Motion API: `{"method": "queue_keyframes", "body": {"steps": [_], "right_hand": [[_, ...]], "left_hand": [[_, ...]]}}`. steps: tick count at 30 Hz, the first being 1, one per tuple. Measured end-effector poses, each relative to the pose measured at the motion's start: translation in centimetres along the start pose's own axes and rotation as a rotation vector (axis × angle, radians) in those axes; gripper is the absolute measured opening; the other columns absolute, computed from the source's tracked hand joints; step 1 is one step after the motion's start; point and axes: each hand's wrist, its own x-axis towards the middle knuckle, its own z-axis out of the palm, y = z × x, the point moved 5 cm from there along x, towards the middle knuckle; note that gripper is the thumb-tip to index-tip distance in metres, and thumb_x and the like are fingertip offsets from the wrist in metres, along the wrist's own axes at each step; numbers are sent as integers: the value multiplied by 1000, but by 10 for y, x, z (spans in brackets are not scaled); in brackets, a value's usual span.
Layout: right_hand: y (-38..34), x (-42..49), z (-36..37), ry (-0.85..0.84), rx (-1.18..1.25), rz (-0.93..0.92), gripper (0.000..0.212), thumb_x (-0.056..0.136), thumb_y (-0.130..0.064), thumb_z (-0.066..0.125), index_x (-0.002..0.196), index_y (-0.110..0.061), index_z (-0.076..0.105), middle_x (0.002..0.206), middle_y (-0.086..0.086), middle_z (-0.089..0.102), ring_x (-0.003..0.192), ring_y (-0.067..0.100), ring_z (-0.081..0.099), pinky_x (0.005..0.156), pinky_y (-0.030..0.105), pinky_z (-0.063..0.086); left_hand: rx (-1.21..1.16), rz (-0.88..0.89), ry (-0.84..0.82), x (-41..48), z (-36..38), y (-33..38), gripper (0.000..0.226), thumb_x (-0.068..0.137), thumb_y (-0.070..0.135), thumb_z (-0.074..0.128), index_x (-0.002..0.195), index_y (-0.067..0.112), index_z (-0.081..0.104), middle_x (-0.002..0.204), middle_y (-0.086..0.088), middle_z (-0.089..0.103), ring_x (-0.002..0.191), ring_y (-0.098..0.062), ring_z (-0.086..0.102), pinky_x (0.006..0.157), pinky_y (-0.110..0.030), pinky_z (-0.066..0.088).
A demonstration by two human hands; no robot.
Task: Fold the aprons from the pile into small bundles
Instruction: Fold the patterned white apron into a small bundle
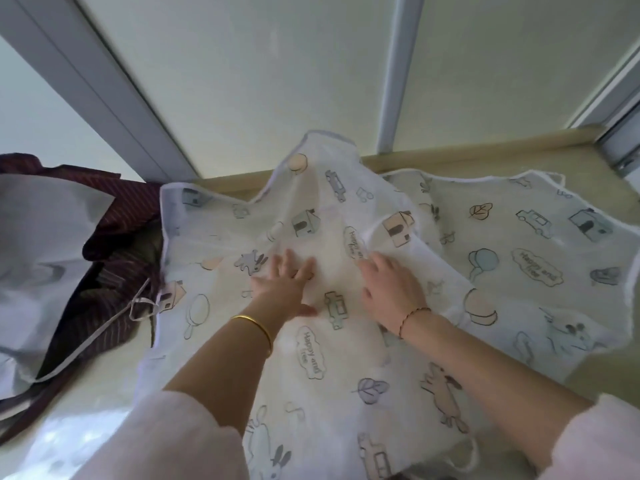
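— Where is the apron?
— The white printed apron (519, 244) is spread on the surface (604, 164) under both hands. The left hand (284, 289) presses flat, fingers splayed. The right hand (391, 292) lies palm-down, holding nothing.
— And the edges?
— The hemmed edge left of the left hand meets the pile (114, 216) of dark striped aprons. Ahead of both hands, a peak of cloth rises before the wall (277, 81). Bare surface shows far right of the right hand.
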Motion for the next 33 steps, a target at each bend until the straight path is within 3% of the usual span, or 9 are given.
{"method": "queue_keyframes", "body": {"steps": [3, 7, 9, 13, 17, 22, 27, 30, 33], "right_hand": [[24, -11, -7, 55, -106, 93, 26, 91, -19, 42, 117, -20, 46, 119, 1, 46, 109, 21, 43, 91, 34, 40], [48, -30, 18, -173, -10, 187, 30, 90, -26, 46, 121, -25, 45, 129, -4, 38, 125, 20, 34, 93, 39, 43], [52, -34, 20, -177, 77, 163, 34, 89, -22, 49, 123, -25, 47, 130, -6, 40, 124, 18, 38, 92, 37, 46], [51, -57, 6, 70, 205, 194, 37, 91, -10, 47, 126, -19, 53, 130, -2, 53, 120, 17, 47, 101, 31, 42], [48, -103, -7, 301, 259, 248, 32, 89, -1, 48, 116, -14, 60, 119, 1, 56, 109, 19, 51, 92, 29, 45], [69, -156, -11, 431, 328, 410, 10, 84, -2, 51, 90, -10, 53, 98, 5, 51, 71, 23, 54, 55, 29, 44], [72, -205, 16, 375, 442, 529, 7, 85, -6, 52, 84, -10, 46, 90, 4, 48, 62, 24, 50, 52, 29, 38], [74, -229, 36, 404, 645, 700, 10, 85, -5, 51, 85, -10, 43, 84, 3, 45, 58, 12, 41, 50, 26, 31], [78, -242, 60, 402, 960, 879, 12, 82, 1, 47, 92, -4, 44, 83, 12, 52, 66, 25, 53, 55, 28, 44]], "left_hand": [[78, -28, 12, 1, -6, -27, 107, 80, 59, 61, 147, 36, -19, 156, -6, -24, 144, -31, -15, 109, -67, 11], [177, -101, 21, 3, -16, -23, 110, 79, 55, 65, 150, 27, -13, 158, -11, -15, 145, -36, -5, 111, -64, 12], [249, -143, 23, 0, -21, -10, 103, 82, 48, 66, 151, 19, -6, 158, -15, -10, 144, -39, 0, 112, -61, 14], [311, -79, 232, -17, -32, 30, 68, 86, 21, 62, 143, 8, 28, 146, -15, 27, 132, -31, 31, 104, -43, 34], [6, 138, 499, -43, -31, 78, 44, 86, 4, 54, 128, 7, 41, 127, -13, 42, 108, -27, 47, 87, -36, 47], [-324, 339, 463, -87, -12, 121, 25, 97, 30, 46, 110, 8, 49, 112, -7, 46, 85, -22, 55, 68, -32, 48], [-223, 505, 340, -135, 32, 152, 36, 90, 57, 46, 91, 21, 44, 99, 1, 50, 83, -19, 53, 66, -30, 39], [-57, 537, 361, -158, 58, 166, 53, 82, 65, 53, 104, 18, 44, 105, 3, 48, 83, -14, 45, 68, -28, 38], [153, 422, 380, -168, 83, 165, 65, 82, 54, 62, 123, 10, 37, 117, -3, 44, 103, -20, 47, 81, -30, 44]]}}
